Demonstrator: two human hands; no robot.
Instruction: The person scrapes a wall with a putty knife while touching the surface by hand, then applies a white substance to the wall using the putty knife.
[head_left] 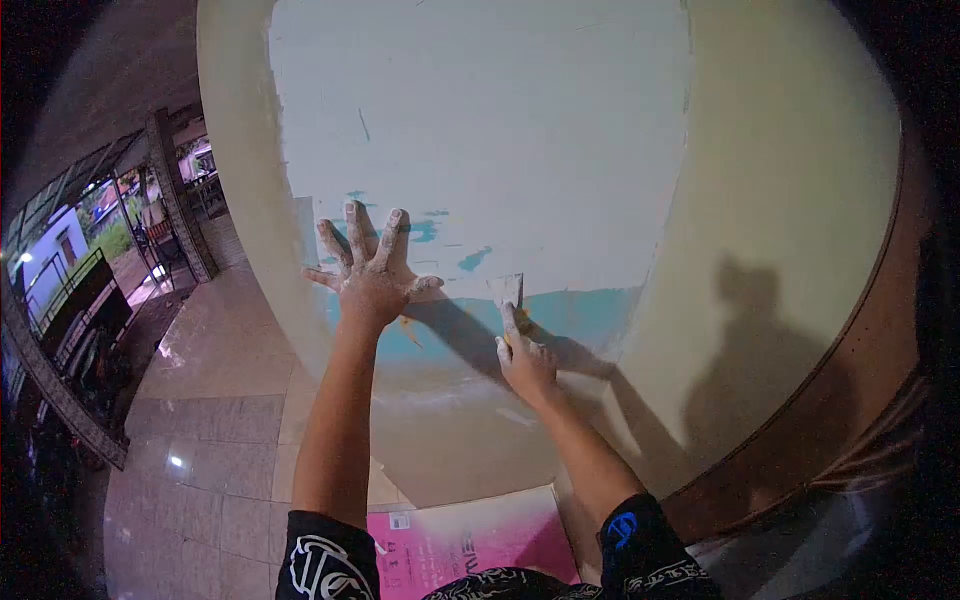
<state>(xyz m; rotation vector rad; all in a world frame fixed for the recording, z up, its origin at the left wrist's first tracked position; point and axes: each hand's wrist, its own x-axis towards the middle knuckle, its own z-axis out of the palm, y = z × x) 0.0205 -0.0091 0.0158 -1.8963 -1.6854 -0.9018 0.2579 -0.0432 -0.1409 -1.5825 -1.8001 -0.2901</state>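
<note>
My left hand (375, 275), its fingers spread and coated in whitish dust, lies against the wall at the lower left of a large white patch (480, 120). To its right, my right hand (527, 362) is closed round a putty knife (510, 290), whose blade is at the wall near the patch's lower edge. Below the white area runs a band of teal paint (590, 312), and smaller teal spots show beside my left fingers. A yellowish part of the knife's handle shows between my right fingers.
A pink printed sheet (470, 545) lies below, close to my body. Tiled floor (215, 450) stretches to the left, with a pillar (178, 195) and a metal railing (75, 285) beyond. A brown panel (800, 470) borders the wall at right.
</note>
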